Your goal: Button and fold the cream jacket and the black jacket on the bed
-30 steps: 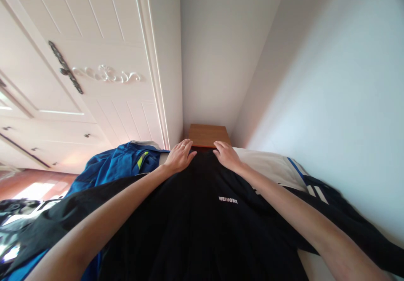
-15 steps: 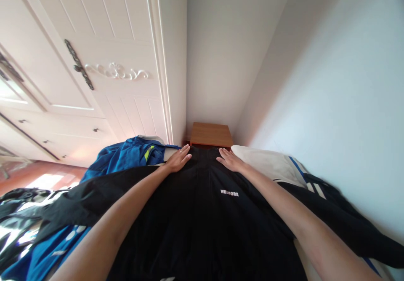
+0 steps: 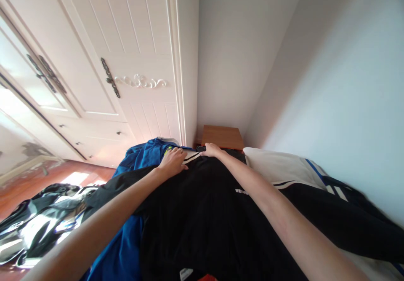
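Note:
A black jacket (image 3: 195, 213) with piped shoulder seams and small white lettering on the chest lies spread out before me, sleeves out to both sides. My left hand (image 3: 172, 161) rests on its left shoulder by the pale piping, thumb apart from the fingers. At the collar, my right hand (image 3: 211, 150) is closed on the jacket's black cloth; its fingertips are partly hidden. Blue clothing (image 3: 139, 159) lies beyond the left sleeve and also shows beneath it. Under the right sleeve is a white garment (image 3: 271, 163) with blue trim.
A white wardrobe (image 3: 142, 116) with dark handles stands at the left. Beyond the clothes is a brown wooden surface (image 3: 222, 135) near the pale wall (image 3: 341, 87). Black and white items (image 3: 47, 218) are heaped on the reddish floor (image 3: 78, 173) at lower left.
My right hand has moved left across the collar and closed on the cloth. The left hand has shifted to the piped shoulder. The view has turned left, and a label shows at the jacket's lower part.

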